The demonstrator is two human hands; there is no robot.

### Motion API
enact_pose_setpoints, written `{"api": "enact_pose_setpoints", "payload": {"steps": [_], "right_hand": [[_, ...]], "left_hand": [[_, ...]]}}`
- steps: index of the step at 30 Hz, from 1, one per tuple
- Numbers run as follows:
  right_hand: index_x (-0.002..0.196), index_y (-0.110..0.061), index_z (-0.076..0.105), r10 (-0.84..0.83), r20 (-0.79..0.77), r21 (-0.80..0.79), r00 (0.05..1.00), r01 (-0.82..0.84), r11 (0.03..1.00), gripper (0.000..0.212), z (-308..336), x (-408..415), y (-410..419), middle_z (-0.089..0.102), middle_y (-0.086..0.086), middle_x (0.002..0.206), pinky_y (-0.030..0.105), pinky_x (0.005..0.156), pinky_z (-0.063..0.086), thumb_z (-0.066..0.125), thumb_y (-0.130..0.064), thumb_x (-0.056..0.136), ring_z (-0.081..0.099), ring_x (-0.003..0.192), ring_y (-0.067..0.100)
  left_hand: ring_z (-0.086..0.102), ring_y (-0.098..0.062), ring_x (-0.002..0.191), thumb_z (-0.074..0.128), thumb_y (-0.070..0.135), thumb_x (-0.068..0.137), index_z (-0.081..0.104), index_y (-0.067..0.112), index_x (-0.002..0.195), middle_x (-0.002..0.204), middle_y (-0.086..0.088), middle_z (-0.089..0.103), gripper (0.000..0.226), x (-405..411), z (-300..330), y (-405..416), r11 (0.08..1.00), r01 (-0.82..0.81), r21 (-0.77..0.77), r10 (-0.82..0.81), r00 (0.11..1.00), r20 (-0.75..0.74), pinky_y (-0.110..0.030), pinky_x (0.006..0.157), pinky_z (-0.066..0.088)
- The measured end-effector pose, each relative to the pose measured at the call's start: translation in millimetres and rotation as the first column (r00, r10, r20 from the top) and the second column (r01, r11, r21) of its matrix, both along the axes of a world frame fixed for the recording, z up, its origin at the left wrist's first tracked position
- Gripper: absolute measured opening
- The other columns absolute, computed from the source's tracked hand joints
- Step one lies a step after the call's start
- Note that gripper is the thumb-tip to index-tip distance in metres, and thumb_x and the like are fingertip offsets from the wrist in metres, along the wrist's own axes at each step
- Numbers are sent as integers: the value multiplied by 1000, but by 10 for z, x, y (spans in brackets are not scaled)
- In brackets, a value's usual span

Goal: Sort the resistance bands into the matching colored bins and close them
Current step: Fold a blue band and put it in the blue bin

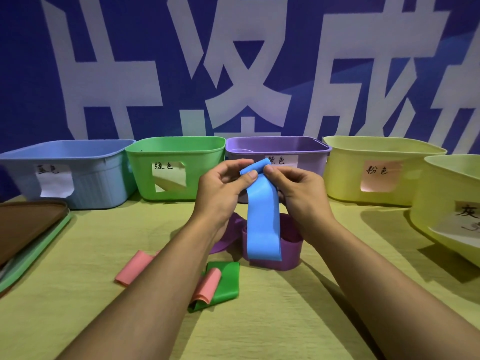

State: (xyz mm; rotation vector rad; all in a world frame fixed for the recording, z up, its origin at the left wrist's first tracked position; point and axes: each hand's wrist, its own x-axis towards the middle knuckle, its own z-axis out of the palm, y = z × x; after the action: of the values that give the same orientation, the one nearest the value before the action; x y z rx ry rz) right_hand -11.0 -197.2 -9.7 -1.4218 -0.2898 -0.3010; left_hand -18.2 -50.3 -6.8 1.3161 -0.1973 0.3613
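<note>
A blue resistance band (262,216) hangs down from both hands in front of the purple bin (306,149). My left hand (220,188) and my right hand (298,188) each pinch its rolled top end between thumb and fingers. Below it on the table lie purple bands (275,253), a green band (226,284) and two pink bands (132,268), one of them (206,288) on the green one. The blue bin (85,175) stands far left, the green bin (197,165) beside it, all without lids.
A yellow bin (345,172) with a pink label stands right of the purple one, and another yellow bin (428,203) sits at the right edge. Stacked lids, brown (23,224) on green (36,255), lie at the left. A blue wall rises behind.
</note>
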Motion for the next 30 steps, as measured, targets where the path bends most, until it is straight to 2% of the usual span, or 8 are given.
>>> {"api": "enact_pose_setpoints", "payload": {"steps": [4,9,12,17,20,22,26,30], "right_hand": [[103,-16,80,17,-10,-2,1000,-17,1000,17,7,-34,8,79,4,97,51,90,60,73,-28,92,73,100,30],[95,-17,82,23,-38,15,999,-22,1000,33,23,-41,30,77,13,96,60,91,56,77,-48,83,71,102,41],[97,-18,82,7,-17,10,1000,-7,1000,29,-1,-6,17,78,9,97,60,92,57,77,-44,85,71,103,37],[106,-17,79,11,0,-2,1000,-11,1000,22,-38,41,5,77,6,103,55,92,59,75,-33,91,73,103,30],[110,-15,77,22,-2,-1,1000,-22,1000,20,-24,20,4,77,4,105,48,93,60,71,-26,94,73,104,27],[110,-17,76,23,11,-11,1000,-23,1000,17,-16,7,10,77,3,105,45,93,60,69,-23,95,72,104,25],[110,-16,76,17,39,-16,999,-16,1000,17,-20,29,16,76,7,109,39,84,62,70,-21,96,71,108,30],[113,-14,76,29,54,-23,998,-28,999,19,-44,40,9,77,7,109,38,86,61,70,-19,95,71,108,29]], "left_hand": [[73,-16,87,73,-4,88,73,14,100,94,0,79,22,-4,-4,8,1000,5,4,-5,1000,2,-35,81,59],[74,-16,91,72,-8,87,74,15,98,94,2,79,26,-7,-11,5,999,15,35,-16,1000,19,-32,78,60],[74,-15,91,71,-10,86,74,15,97,94,1,79,27,-22,-10,-9,999,32,36,-33,999,19,-28,74,59],[72,-22,91,66,-8,90,75,12,95,100,-12,77,22,-41,19,-5,999,49,9,-48,999,-12,-32,81,59],[72,-15,77,62,2,96,73,9,94,89,-8,76,13,-71,60,-24,996,67,-63,-69,997,-25,-23,69,58],[70,-13,72,66,14,98,70,12,98,83,-2,75,5,-77,62,-37,996,42,-82,-46,998,-42,-23,66,56],[75,-23,84,71,43,92,75,8,98,92,-12,79,36,-50,25,-30,1000,3,0,-3,994,-111,-36,81,59],[77,-28,93,75,50,86,79,9,94,94,-12,79,42,-44,-1,-23,998,-15,64,23,990,-136,-45,95,59]]}}
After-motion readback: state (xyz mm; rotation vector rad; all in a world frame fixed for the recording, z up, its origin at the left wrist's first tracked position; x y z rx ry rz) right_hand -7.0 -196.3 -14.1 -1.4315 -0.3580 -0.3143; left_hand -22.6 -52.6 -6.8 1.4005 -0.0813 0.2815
